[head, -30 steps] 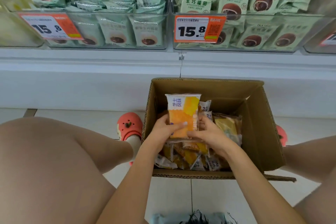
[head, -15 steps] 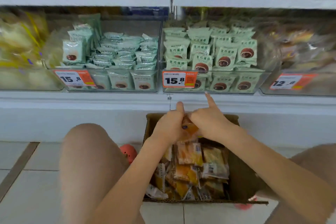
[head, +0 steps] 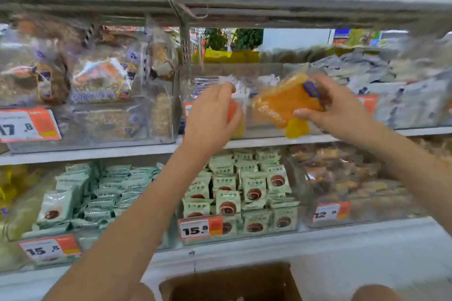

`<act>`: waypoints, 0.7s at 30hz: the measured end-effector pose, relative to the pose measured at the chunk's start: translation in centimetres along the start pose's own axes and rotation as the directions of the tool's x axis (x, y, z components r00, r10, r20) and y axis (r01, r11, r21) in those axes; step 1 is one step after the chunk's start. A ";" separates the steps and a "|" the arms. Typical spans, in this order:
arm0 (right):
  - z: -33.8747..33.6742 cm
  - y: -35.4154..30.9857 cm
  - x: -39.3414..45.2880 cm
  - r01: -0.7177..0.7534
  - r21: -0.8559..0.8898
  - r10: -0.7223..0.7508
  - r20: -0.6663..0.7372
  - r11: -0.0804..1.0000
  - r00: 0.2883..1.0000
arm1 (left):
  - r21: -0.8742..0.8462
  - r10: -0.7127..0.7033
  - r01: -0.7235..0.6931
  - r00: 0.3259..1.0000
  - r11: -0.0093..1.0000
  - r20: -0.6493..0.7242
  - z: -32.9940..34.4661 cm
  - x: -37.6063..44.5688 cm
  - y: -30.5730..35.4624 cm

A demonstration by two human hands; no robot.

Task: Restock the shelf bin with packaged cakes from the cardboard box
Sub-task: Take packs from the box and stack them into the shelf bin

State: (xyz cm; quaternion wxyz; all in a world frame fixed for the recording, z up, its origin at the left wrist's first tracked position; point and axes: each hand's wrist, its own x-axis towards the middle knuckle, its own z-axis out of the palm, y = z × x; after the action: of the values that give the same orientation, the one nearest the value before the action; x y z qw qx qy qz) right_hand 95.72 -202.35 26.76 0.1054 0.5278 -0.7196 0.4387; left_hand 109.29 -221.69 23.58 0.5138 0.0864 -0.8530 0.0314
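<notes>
The packaged cake [head: 285, 102], orange and tilted, is pinched between thumb and curled fingers of the right hand [head: 336, 107], raised in front of the clear shelf bin [head: 266, 129]. Just beside it, the left hand [head: 212, 117] reaches with loosely bent fingers at the bin's front; whether it holds anything I cannot tell. Well below both hands sits the cardboard box [head: 232, 283]
</notes>
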 end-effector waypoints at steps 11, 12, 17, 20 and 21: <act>-2.1 -1.1 14.6 0.241 -0.613 0.145 0.511 0.752 0.847 | 0.444 0.031 0.036 0.989 0.895 -0.142 5.8 3.2 -4.4; -1.4 -0.6 14.9 0.246 -0.613 0.167 0.536 0.751 0.827 | 0.436 0.041 0.030 0.987 0.899 -0.153 5.9 3.2 -4.5; 2.4 2.8 15.5 0.227 -0.585 0.191 0.566 0.778 0.802 | 0.446 0.054 0.036 0.981 0.894 -0.188 6.4 3.1 -4.7; 3.9 4.3 15.2 0.208 -0.547 0.140 0.527 0.811 0.838 | 0.423 0.051 0.040 0.978 0.905 -0.201 6.8 3.1 -5.0; 4.0 4.5 15.1 0.193 -0.548 0.148 0.516 0.814 0.843 | 0.423 0.061 0.036 0.975 0.905 -0.212 6.9 3.1 -5.0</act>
State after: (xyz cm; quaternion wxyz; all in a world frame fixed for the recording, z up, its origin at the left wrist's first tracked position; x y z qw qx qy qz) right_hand 86.80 -215.13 31.38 0.0611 0.5797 -0.8119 0.0311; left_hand 102.79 -227.98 22.86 0.5739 0.1867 -0.7638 0.2289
